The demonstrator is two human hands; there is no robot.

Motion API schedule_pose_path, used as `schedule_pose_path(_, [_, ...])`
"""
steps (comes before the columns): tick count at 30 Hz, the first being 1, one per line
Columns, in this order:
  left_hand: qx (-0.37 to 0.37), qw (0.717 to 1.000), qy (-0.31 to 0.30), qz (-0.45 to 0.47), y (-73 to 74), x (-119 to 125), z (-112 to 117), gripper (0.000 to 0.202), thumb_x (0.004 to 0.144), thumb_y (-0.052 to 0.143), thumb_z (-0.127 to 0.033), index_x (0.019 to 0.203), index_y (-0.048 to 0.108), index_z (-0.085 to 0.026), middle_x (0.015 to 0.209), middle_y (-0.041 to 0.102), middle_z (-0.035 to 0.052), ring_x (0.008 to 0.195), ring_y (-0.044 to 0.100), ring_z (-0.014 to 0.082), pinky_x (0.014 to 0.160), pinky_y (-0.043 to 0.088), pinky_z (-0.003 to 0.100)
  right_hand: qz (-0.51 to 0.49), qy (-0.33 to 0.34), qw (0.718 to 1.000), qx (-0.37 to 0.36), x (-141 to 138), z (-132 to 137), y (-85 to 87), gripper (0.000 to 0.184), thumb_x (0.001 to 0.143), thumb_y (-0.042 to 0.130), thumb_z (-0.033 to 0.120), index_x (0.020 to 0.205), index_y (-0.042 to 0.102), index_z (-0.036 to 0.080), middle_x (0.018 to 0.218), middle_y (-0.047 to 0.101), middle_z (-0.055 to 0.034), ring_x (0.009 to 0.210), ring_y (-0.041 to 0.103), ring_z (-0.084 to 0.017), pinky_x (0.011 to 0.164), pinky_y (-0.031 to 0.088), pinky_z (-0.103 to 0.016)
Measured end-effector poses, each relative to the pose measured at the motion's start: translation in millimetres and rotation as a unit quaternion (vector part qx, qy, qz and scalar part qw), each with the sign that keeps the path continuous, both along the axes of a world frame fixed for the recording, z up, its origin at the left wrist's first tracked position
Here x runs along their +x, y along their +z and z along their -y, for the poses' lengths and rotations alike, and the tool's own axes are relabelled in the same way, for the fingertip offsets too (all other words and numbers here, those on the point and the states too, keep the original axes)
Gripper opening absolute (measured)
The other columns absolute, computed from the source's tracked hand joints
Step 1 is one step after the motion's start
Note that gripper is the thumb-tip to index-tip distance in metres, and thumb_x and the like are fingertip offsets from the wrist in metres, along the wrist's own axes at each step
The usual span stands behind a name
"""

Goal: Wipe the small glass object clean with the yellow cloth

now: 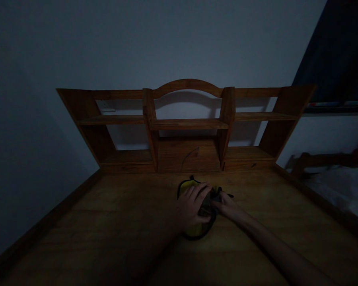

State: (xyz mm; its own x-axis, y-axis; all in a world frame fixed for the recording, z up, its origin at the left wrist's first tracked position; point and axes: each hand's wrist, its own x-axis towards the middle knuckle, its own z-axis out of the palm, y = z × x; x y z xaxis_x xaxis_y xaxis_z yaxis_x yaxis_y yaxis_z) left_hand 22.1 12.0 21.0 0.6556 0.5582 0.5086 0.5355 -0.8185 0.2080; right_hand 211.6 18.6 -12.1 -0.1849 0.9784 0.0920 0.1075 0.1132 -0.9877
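A yellow pouch (193, 231) with black edging lies on the wooden desk, its two ends showing above and below my left hand. My left hand (192, 204) reaches across the pouch, fingers curved over its middle and thumb lower down, gripping it. Between thumb and fingers shows a dark, partly glossy patch that I cannot make out in the dim light. My right hand (225, 204) pinches the dark right side of the pouch. A short black tab (231, 196) sticks out just beyond its fingers.
Wooden desktop (122, 222) spreads around the pouch. A wooden shelf unit (187, 124) stands along its back edge against the wall (167, 43). Raised wooden edges (44, 216) run down both sides. At right are a dark window (343, 59) and a pale covering (340, 184).
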Motion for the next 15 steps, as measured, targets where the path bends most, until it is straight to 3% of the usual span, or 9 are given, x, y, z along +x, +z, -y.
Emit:
schedule_pose_path(8, [0.012, 1.000, 0.014, 0.007, -4.4, -1, -4, 0.082, 0.068, 0.070, -0.044, 0.135, 0.028, -0.021, 0.133, 0.045, 0.0119, 0.121, 0.044, 0.0297, 0.098, 0.038, 0.047, 0.000, 0.005, 1.000, 0.003, -2, 2, 1.7, 0.034, 0.067, 0.067, 0.029, 0.098, 0.060, 0.017, 0.094, 0.066, -0.0033, 0.093, 0.059, -0.024, 0.085, 0.047, -0.036])
schedule_pose_path(15, [-0.017, 0.997, 0.030, 0.072, -12.7, -3, -11, 0.078, 0.065, 0.071, -0.040, 0.130, 0.034, -0.020, 0.128, 0.047, 0.0117, 0.118, 0.045, 0.0289, 0.100, 0.038, 0.046, -0.012, -0.021, 0.999, -0.048, 3, 5, -6.3, 0.016, 0.071, 0.054, 0.024, 0.083, 0.063, 0.019, 0.085, 0.065, -0.0002, 0.086, 0.057, -0.022, 0.075, 0.046, -0.029])
